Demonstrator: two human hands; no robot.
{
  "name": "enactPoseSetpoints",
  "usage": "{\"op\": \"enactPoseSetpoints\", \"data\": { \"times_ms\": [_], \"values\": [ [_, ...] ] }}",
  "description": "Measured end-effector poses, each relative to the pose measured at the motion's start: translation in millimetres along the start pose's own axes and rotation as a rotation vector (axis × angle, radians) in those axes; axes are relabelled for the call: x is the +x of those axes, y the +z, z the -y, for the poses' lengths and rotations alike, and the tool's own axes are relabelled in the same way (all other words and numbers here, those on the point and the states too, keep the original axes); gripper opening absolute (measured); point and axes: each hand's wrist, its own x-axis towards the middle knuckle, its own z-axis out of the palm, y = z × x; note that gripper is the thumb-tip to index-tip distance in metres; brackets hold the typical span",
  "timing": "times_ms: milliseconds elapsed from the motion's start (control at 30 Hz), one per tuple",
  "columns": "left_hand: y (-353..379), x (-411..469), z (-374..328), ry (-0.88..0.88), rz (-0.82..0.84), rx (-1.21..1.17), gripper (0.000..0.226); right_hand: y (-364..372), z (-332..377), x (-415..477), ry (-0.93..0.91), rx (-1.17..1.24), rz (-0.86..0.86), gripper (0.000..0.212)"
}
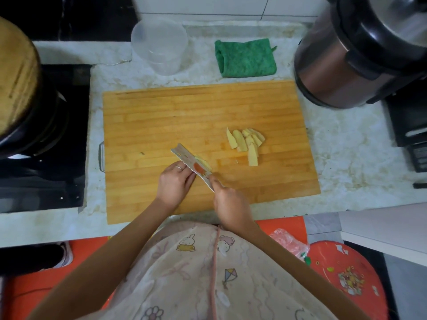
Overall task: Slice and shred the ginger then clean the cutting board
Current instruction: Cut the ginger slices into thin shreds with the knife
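A wooden cutting board (184, 112) lies on the marble counter. Several pale ginger slices (247, 142) are fanned out right of its middle. My right hand (231, 204) grips the handle of a patterned knife (191, 166), whose blade slants up to the left. A small piece of ginger (204, 163) sits against the blade's right side. My left hand (174, 184) rests just left of the blade, fingers bent toward it, and I cannot tell whether it is pinching the ginger behind the knife.
A folded green cloth (245, 57) and a clear plastic cup (159, 45) sit behind the board. A rice cooker (360, 54) stands at the back right. A stove with a black pot (20, 88) is at the left.
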Motion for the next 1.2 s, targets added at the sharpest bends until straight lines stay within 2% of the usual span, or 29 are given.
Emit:
{"op": "enactPoseSetpoints", "data": {
  "times_ms": [100, 200, 367, 633, 833, 1033, 1200],
  "values": [
    [0.5, 0.7, -0.5, 0.008, -0.003, 0.022, 0.023, -2.7, 4.7, 2.0, 0.027, -0.010, 0.043, 0.064],
    [-0.3, 0.8, -0.6, -0.020, 0.002, 0.013, 0.025, -3.9, 7.1, 9.4, 0.045, -0.185, 0.023, 0.072],
    [-2.1, 1.1, -2.6, -0.032, -0.002, -0.018, 0.027, -5.7, 7.0, 6.4, -0.017, -0.020, 0.061, 0.065],
    [-0.1, -0.9, -0.8, -0.046, 0.016, -0.015, 0.028, -1.5, 6.5, 1.3, 0.005, -0.017, 0.035, 0.061],
    [2.8, -2.4, 0.0, -0.072, 0.000, -0.036, 0.026, -4.5, 11.9, 9.7, 0.023, -0.070, 0.066, 0.069],
    [5.9, -1.5, 5.9, 0.050, -0.096, 0.033, 0.015, -4.2, 4.2, 2.4, -0.002, -0.033, 0.060, 0.065],
    [7.1, -2.0, 5.2, 0.068, -0.113, 0.007, 0.017, -4.5, 3.2, -2.4, 0.008, -0.016, 0.058, 0.064]
  ]
}}
